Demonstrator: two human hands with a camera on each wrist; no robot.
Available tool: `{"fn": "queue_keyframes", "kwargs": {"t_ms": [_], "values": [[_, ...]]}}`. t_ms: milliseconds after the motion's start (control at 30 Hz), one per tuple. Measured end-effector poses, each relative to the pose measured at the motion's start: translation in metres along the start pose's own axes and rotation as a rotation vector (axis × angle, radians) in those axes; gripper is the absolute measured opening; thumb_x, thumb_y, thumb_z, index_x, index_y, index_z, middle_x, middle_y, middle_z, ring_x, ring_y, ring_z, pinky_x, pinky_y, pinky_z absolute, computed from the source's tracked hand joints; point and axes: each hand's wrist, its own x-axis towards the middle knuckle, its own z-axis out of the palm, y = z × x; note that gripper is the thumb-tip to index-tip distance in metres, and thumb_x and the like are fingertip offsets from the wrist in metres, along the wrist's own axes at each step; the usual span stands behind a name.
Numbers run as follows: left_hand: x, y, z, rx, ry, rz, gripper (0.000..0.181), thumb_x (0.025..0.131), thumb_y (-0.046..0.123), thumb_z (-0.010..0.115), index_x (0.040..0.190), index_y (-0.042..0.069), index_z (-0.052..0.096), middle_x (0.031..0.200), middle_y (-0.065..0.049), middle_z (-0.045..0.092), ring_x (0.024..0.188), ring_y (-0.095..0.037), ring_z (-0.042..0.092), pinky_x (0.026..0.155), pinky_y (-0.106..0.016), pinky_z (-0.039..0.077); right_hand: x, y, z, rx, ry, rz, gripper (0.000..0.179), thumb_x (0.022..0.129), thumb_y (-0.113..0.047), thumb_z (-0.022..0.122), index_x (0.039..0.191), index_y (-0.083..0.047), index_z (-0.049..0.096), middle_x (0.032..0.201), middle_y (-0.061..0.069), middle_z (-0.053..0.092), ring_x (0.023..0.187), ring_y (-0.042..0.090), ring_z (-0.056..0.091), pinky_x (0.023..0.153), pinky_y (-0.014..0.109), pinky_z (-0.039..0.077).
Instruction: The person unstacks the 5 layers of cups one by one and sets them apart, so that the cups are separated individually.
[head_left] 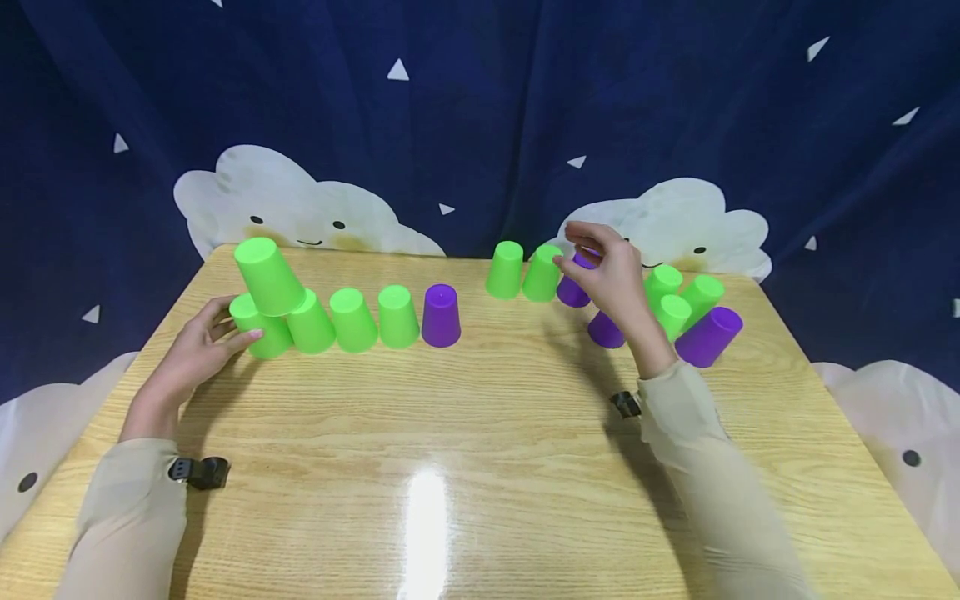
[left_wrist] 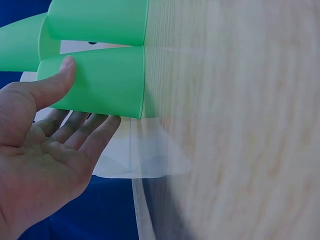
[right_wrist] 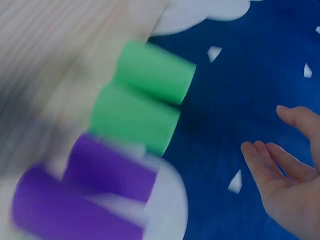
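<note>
Holding the lower-left green cup (head_left: 270,335) with left hand (head_left: 187,354), at the left of the frame: thumb laid on the near side, fingers along the outer side, only gently bent. Holding nothing with right hand (head_left: 611,271), right of centre, thumb and fingers parted and loosely bent in the air. Would judge light, thin-walled plastic, slightly springy, smooth enough to slip, easier to topple than to break; best gripped low around the sides, lightly, to spare the upper green cup (head_left: 270,279) resting across the two leftmost of the row. Count ten green and four purple in view: at left, five green plus an end purple cup (head_left: 441,317); at upper centre and right, five green and three purple, including the tilted purple cup (head_left: 708,337), with some partly hidden
</note>
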Motion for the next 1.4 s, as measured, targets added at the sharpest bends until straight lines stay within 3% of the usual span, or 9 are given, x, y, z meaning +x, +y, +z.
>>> {"fn": "queue_keyframes", "kwargs": {"t_ms": [300, 500, 633, 867, 1133, 1400], "values": [[0.002, 0.003, 0.000, 0.013, 0.001, 0.002, 0.074, 0.099, 0.026, 0.060, 0.153, -0.002, 0.017, 0.152, -0.030, 0.025, 0.138, -0.052, 0.025, 0.106, -0.066, 0.026, 0.033, -0.058, 0.076, 0.155, -0.120, -0.084, 0.044, 0.083, -0.001, 0.078, 0.124, 0.006, 0.062, 0.119, 0.018, 0.062, 0.115, 0.027, 0.062, 0.098, 0.027, 0.048], [0.001, 0.004, -0.001, 0.009, -0.004, -0.012, 0.076, 0.100, 0.027, 0.060, 0.154, -0.001, 0.015, 0.154, -0.030, 0.023, 0.139, -0.051, 0.024, 0.107, -0.065, 0.026, 0.049, -0.101, 0.126, 0.139, -0.233, -0.138, 0.044, 0.086, -0.006, 0.076, 0.127, 0.002, 0.062, 0.121, 0.013, 0.062, 0.114, 0.017, 0.060, 0.096, 0.017, 0.045], [0.001, 0.004, -0.001, 0.011, -0.004, -0.009, 0.075, 0.100, 0.027, 0.060, 0.154, -0.001, 0.015, 0.153, -0.030, 0.023, 0.139, -0.051, 0.025, 0.107, -0.065, 0.027, 0.058, -0.126, 0.155, 0.131, -0.297, -0.189, 0.043, 0.086, -0.006, 0.075, 0.126, 0.002, 0.062, 0.120, 0.014, 0.063, 0.113, 0.017, 0.060, 0.094, 0.014, 0.044], [0.001, 0.002, -0.001, 0.011, -0.007, 0.001, 0.075, 0.100, 0.026, 0.059, 0.154, -0.001, 0.015, 0.153, -0.030, 0.024, 0.138, -0.052, 0.024, 0.106, -0.066, 0.027, 0.070, -0.168, 0.202, 0.005, -0.500, -0.141, 0.048, 0.091, -0.017, 0.072, 0.135, -0.004, 0.057, 0.132, 0.005, 0.059, 0.117, 0.006, 0.056, 0.092, 0.005, 0.038], [0.000, 0.000, 0.000, 0.009, -0.003, 0.002, 0.073, 0.100, 0.028, 0.059, 0.153, -0.001, 0.017, 0.151, -0.028, 0.025, 0.139, -0.051, 0.025, 0.106, -0.065, 0.026, 0.071, -0.185, 0.250, -0.174, -0.618, -0.124, 0.052, 0.089, -0.027, 0.075, 0.136, -0.012, 0.058, 0.130, -0.005, 0.062, 0.113, -0.001, 0.057, 0.088, 0.004, 0.038], [-0.001, 0.000, 0.000, 0.015, -0.011, 0.011, 0.073, 0.100, 0.027, 0.059, 0.153, -0.001, 0.017, 0.150, -0.028, 0.026, 0.138, -0.051, 0.025, 0.105, -0.064, 0.028, 0.063, -0.181, 0.267, -0.272, -0.676, -0.160, 0.053, 0.087, -0.027, 0.077, 0.135, -0.012, 0.059, 0.129, -0.006, 0.062, 0.115, 0.001, 0.054, 0.088, 0.005, 0.036]]}}
